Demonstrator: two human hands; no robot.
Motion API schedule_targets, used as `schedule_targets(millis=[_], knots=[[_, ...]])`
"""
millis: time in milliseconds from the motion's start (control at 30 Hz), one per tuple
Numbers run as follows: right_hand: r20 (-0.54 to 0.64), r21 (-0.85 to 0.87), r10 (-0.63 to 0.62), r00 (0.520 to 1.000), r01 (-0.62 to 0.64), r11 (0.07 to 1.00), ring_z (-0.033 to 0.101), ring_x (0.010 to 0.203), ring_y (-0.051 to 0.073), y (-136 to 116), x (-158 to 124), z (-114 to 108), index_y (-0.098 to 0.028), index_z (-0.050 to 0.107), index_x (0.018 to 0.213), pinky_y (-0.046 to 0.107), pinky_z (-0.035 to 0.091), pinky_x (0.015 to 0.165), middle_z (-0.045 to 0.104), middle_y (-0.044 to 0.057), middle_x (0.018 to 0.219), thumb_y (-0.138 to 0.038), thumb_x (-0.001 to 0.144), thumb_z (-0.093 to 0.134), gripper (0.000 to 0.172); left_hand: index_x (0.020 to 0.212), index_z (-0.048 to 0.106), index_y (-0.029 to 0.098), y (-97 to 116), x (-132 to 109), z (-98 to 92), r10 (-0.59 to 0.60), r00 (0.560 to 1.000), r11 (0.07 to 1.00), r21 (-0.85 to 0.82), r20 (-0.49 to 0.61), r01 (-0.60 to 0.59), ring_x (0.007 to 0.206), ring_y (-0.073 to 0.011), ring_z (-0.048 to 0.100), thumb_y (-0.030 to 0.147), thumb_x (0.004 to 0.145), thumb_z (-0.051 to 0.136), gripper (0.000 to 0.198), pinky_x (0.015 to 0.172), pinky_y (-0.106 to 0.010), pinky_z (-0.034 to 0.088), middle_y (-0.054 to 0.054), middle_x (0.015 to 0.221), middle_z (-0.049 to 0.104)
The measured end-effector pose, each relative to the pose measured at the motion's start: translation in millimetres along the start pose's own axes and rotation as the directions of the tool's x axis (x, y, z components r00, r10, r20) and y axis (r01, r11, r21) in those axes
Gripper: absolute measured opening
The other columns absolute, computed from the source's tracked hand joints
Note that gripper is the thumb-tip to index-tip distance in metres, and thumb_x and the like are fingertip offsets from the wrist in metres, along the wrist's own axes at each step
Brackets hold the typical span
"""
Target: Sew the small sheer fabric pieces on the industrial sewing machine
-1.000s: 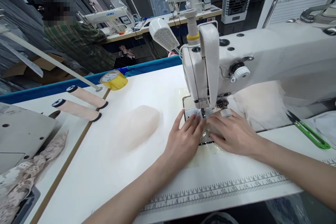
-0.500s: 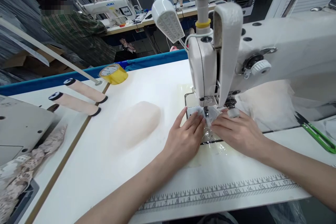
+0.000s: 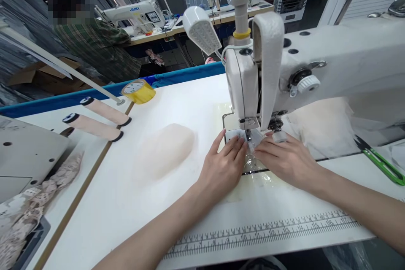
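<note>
My left hand (image 3: 225, 161) lies flat with fingers stretched toward the needle area of a white sewing machine (image 3: 253, 80), its fingertips pressing near the presser foot (image 3: 248, 137). Just right of the foot, my right hand (image 3: 286, 156) has its fingers closed on a small piece of sheer white fabric (image 3: 256, 137). Its fingertips and part of that fabric are hidden. Left of my hands, a sheer beige molded piece (image 3: 172, 149) rests on the white table (image 3: 133, 219).
Green thread snips (image 3: 381, 162) and pale sheer pieces (image 3: 325, 124) lie to the right. Yellow tape (image 3: 139, 91), two thread cones (image 3: 95, 127) and lace trim (image 3: 47, 194) are at left. A printed ruler (image 3: 253, 235) runs along the front edge. A person (image 3: 95, 46) sits beyond.
My view has tilted slightly, so the sewing machine's head appears a little lower and further left. Both hands stay at the presser foot with almost no visible movement.
</note>
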State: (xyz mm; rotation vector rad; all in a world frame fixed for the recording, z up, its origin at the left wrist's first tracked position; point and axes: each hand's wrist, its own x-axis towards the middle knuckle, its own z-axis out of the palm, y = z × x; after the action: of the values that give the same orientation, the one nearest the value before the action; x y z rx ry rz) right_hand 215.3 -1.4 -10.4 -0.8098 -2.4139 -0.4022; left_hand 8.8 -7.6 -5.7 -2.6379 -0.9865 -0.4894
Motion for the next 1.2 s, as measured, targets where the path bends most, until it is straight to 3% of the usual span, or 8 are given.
schedule_targets(millis=[767, 1200], knots=[[-0.017, -0.047, 0.047, 0.999, -0.048, 0.998, 0.058, 0.068, 0.015, 0.7, -1.9, 3.9, -0.016, 0.07, 0.085, 0.034, 0.042, 0.08, 0.073, 0.002, 0.085, -0.006, 0.085, 0.056, 0.017, 0.114, 0.065, 0.013, -0.9, 2.8, 0.5, -0.07, 0.996, 0.997, -0.038, -0.057, 0.068, 0.112, -0.0241, 0.059, 0.018, 0.085, 0.048, 0.034, 0.109, -0.049, 0.033, -0.008, 0.117, 0.067], [0.041, -0.058, 0.069, 0.997, -0.067, 0.996, 0.063, 0.074, 0.019, 2.8, 2.0, 1.8, -0.014, 0.069, 0.098, 0.04, 0.044, 0.083, 0.073, 0.006, 0.085, -0.016, 0.09, 0.054, 0.018, 0.12, 0.061, 0.013, -10.1, 7.2, 3.5, -0.121, 0.993, 0.989, -0.083, 0.005, 0.121, 0.12, -0.028, 0.054, 0.021, 0.087, 0.044, 0.037, 0.11, -0.054, 0.03, -0.009, 0.124, 0.063]])
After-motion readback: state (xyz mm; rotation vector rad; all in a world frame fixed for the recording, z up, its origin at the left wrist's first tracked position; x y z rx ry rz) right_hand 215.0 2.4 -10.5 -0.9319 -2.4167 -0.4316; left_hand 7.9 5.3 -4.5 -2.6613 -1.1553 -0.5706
